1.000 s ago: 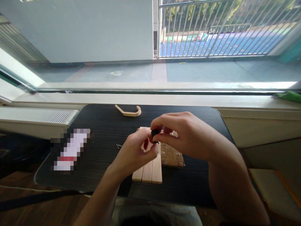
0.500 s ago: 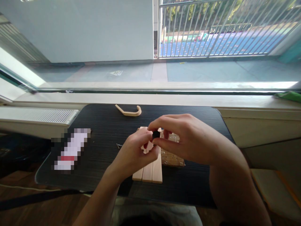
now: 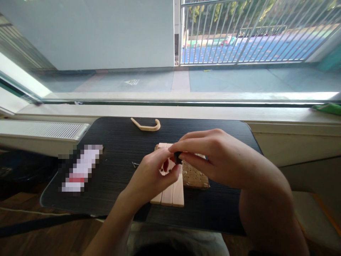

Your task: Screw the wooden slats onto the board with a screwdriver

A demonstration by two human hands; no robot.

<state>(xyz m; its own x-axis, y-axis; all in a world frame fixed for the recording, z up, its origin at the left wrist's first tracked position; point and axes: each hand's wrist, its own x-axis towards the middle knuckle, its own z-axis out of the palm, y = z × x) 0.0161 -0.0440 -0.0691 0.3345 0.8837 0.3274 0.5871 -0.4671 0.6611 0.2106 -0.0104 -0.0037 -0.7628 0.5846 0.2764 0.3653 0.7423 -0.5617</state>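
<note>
My right hand (image 3: 215, 158) pinches a small black piece (image 3: 177, 157) between thumb and forefinger, above a pale wooden slat panel (image 3: 172, 192) that lies on the black table (image 3: 119, 142). My left hand (image 3: 151, 176) meets it from the left, fingers curled and pinched at the same spot; what it holds is too small to name. A brown perforated board (image 3: 195, 177) lies under my right hand, beside the slats.
A curved wooden hook-shaped piece (image 3: 146, 126) rests near the table's far edge. A small screw (image 3: 134, 164) lies left of my hands. A blurred white and red object (image 3: 80, 167) sits at the left. A window sill and a radiator grille (image 3: 50, 129) border the table.
My right hand's fingers have stretched flatter and shifted slightly right; the black piece sits a little lower between both hands. The table items have not moved.
</note>
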